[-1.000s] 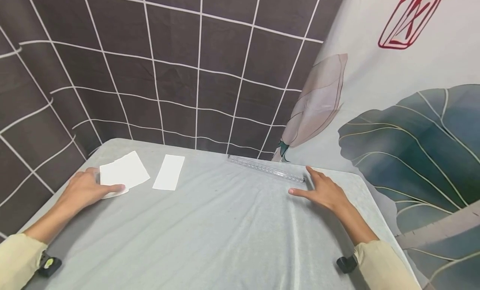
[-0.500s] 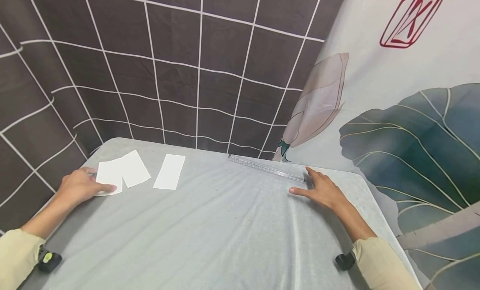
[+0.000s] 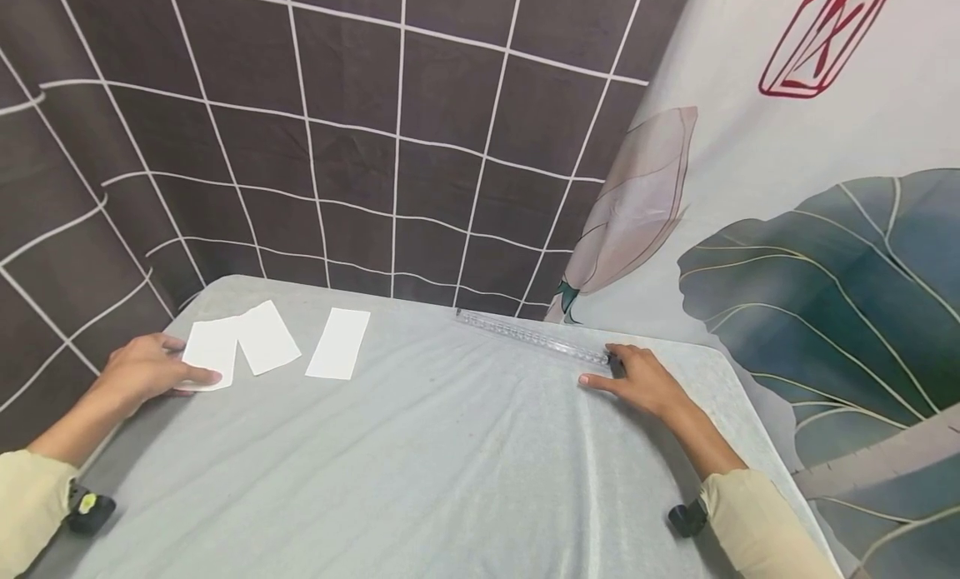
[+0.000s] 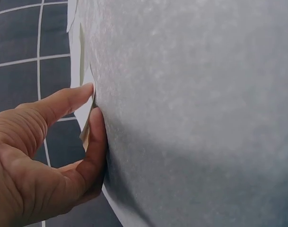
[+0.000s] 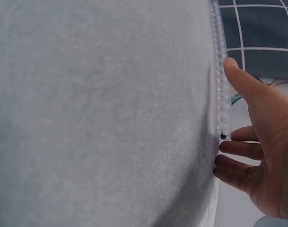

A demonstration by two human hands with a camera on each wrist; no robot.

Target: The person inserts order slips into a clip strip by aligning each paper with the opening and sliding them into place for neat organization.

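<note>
At the table's left side my left hand [image 3: 142, 369] pinches the near edge of a white paper card [image 3: 212, 346], thumb on top and fingers below. In the left wrist view the paper [image 4: 88, 104] shows edge-on between thumb and fingertips. A second white card [image 3: 268, 337] lies beside it, their far corners overlapping. Farther right, a third white card [image 3: 337, 344] lies apart. My right hand [image 3: 643, 381] is at the near right end of a long, clear, ribbed plastic bar [image 3: 532, 336] with dark ends. In the right wrist view its thumb is spread from the fingers beside the bar [image 5: 220, 71].
A pale grey cloth covers the table [image 3: 450, 462]. The bar lies along the far edge, close to a dark curtain [image 3: 337, 162] with white grid lines. A printed leaf-pattern curtain [image 3: 750, 254] hangs on the right.
My left hand has drawn its card leftward, off the second card, so a gap shows between them. The right hand's index finger has bent in slightly toward the bar's end.
</note>
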